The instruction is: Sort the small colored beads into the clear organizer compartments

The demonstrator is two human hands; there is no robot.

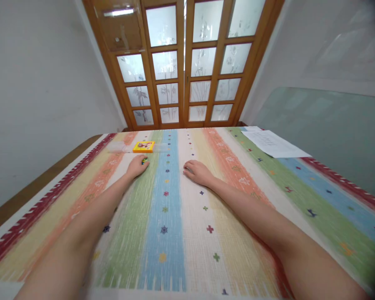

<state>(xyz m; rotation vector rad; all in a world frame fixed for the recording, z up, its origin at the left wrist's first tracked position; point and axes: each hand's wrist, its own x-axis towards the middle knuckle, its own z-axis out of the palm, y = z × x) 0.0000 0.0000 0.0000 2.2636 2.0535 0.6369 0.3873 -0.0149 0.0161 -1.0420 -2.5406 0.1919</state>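
My left hand rests on the striped tablecloth with its fingers closed around a small green, blue and yellow object. Most of that object is covered by the hand, so its kind does not show. Just beyond the left hand lies a yellow box with a printed picture on top. Clear plastic extends on both sides of the box. Right of the blue stripe, my right hand lies on the cloth, palm down and fingers loosely bent. Nothing can be seen in it.
The tablecloth covers the table in coloured stripes with small motifs. White printed sheets lie at the far right. A pale green glass-like panel stands along the right side. Wooden doors with glass panes are beyond the table.
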